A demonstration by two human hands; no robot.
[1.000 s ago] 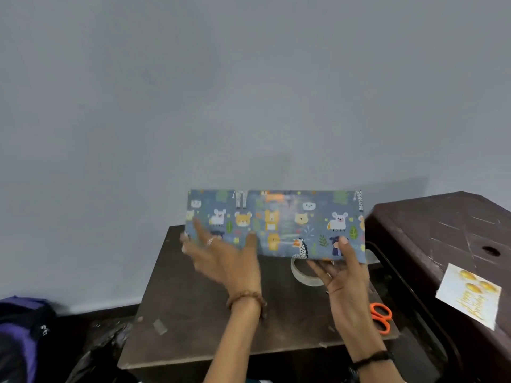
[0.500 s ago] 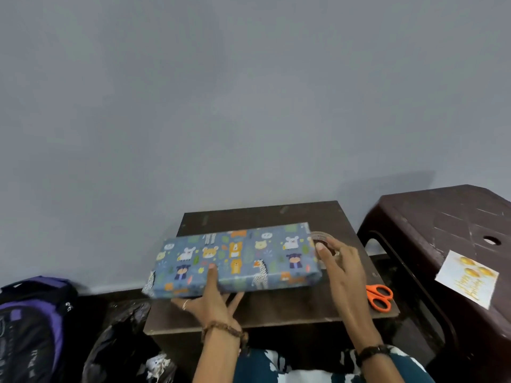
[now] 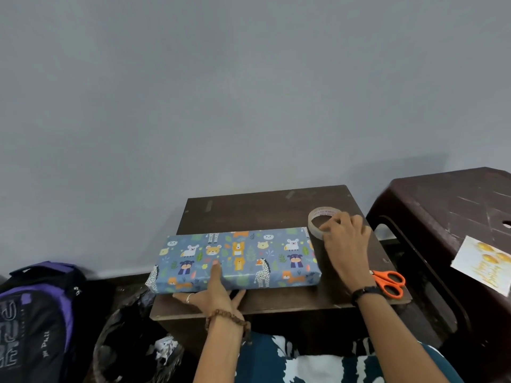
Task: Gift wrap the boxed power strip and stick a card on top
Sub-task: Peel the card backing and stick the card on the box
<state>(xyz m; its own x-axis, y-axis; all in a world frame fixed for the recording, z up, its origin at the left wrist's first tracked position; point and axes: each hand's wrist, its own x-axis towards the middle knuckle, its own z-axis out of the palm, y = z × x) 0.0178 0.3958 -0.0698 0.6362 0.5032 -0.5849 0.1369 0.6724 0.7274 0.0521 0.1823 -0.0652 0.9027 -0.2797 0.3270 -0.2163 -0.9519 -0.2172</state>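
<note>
The box, wrapped in blue animal-print paper, lies flat along the front of a small dark wooden table. My left hand rests against its near side, thumb on top, other fingers spread on the table. My right hand is closed on a roll of clear tape standing just past the box's right end. A white greeting card with gold print lies on the brown stool to the right.
Orange-handled scissors lie at the table's front right corner. A dark brown plastic stool stands right of the table. A purple and black backpack and a black plastic bag sit on the floor at left. A grey wall rises behind.
The box was held upright a second ago and now lies flat on the table. My right hand left the box and took hold of the tape roll.
</note>
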